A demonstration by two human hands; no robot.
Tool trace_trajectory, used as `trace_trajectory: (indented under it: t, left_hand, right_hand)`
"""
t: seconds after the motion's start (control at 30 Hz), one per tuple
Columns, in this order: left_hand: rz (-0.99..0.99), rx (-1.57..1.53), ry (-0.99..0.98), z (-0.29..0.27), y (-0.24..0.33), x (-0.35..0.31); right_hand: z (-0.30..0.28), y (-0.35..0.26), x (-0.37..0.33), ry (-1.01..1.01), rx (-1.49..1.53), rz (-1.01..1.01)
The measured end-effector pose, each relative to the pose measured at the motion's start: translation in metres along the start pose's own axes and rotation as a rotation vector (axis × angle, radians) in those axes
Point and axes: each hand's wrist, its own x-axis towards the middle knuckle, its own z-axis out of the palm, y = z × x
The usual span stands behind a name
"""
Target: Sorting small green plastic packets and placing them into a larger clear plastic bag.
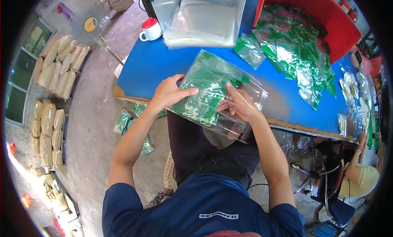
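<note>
A clear plastic bag (256,92) with a stack of green packets (200,89) in it lies tilted at the front edge of the blue table, above my lap. My left hand (170,93) grips its left side, thumb on top and the other fingers partly hidden. At its right side my right hand (242,105) holds the bag, thumb stretched toward the packets and fingers bent. Clear film covers part of these fingers; whether they are inside the bag or behind it, I cannot tell.
Clear bags (200,24) fill a translucent bin (241,16) at the back. Green packets (299,53) spill from a tipped red bin (327,20) on the blue table (143,73). A red-lidded white mug (151,30) stands back left. Wrapped packets (123,121) lie below; another person (358,179) sits right.
</note>
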Motion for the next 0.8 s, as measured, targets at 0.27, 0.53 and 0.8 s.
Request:
trace_trajectory:
  t: [0.27,0.53,0.8]
  left_hand:
    - [-0.024,-0.072,-0.051,0.000,0.000,0.008]
    - [0.104,-0.515,-0.131,0.010,-0.018,0.049]
    - [0.148,-0.807,-0.449,0.018,-0.007,0.074]
  right_hand:
    - [-0.018,-0.011,0.012,0.467,-0.080,-0.229]
    - [-0.040,-0.005,0.021,0.405,0.158,-0.034]
    - [-0.041,-0.007,0.060,0.467,-1.047,-0.497]
